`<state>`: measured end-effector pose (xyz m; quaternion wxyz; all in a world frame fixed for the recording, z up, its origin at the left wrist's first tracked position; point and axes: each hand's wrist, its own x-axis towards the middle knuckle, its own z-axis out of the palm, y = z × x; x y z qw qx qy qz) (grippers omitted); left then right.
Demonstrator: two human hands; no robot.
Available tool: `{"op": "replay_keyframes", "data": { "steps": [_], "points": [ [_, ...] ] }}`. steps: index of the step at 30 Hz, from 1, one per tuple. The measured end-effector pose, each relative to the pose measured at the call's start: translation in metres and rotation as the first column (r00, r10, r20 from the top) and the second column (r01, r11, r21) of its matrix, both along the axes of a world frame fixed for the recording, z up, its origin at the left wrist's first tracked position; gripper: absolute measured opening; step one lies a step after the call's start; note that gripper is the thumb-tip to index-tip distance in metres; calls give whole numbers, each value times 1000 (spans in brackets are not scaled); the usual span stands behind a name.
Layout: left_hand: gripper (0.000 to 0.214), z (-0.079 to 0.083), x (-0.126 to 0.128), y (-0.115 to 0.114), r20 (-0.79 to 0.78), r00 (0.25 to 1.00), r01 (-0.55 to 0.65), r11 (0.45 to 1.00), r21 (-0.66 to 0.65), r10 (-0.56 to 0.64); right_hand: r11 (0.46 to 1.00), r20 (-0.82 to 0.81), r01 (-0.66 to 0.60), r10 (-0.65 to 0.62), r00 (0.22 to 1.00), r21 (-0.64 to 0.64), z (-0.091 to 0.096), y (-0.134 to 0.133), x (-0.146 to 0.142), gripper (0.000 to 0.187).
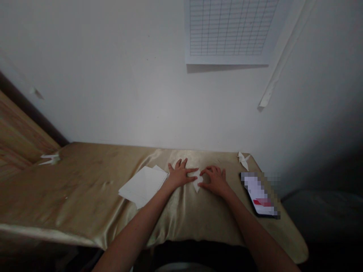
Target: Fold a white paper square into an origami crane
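A small folded piece of white paper (196, 180) lies on the table covered with a shiny gold cloth (85, 189). My left hand (180, 175) lies flat with fingers stretched out, its thumb and fingertips pressing on the paper's left part. My right hand (214, 180) rests on the cloth with fingers bent, its fingertips pressing on the paper's right edge. Neither hand lifts the paper.
A stack of white paper sheets (143, 185) lies left of my left hand. A phone (259, 194) lies at the right. A folded paper crane (243, 159) sits at the far right corner, another paper figure (51, 158) at the far left. A gridded chart (229, 30) hangs on the wall.
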<state>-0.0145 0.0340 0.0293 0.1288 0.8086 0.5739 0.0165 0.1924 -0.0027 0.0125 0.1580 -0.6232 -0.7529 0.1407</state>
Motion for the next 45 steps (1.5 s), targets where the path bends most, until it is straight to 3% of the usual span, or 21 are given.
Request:
{"op": "replay_keyframes", "data": {
  "steps": [6, 32, 45],
  "points": [
    [55, -6, 0, -3, -3, 1000, 19, 998, 61, -19, 1000, -37, 6, -5, 999, 20, 1, -5, -1, 33],
    [55, -2, 1, -4, -4, 1000, 17, 999, 31, -17, 999, 61, -39, 39, 997, -2, 2, -8, -1, 57],
    [55, -6, -2, -2, 1, 999, 34, 999, 42, -34, 997, 22, -70, 70, 997, -32, 1, -10, 2, 66]
  ]
}}
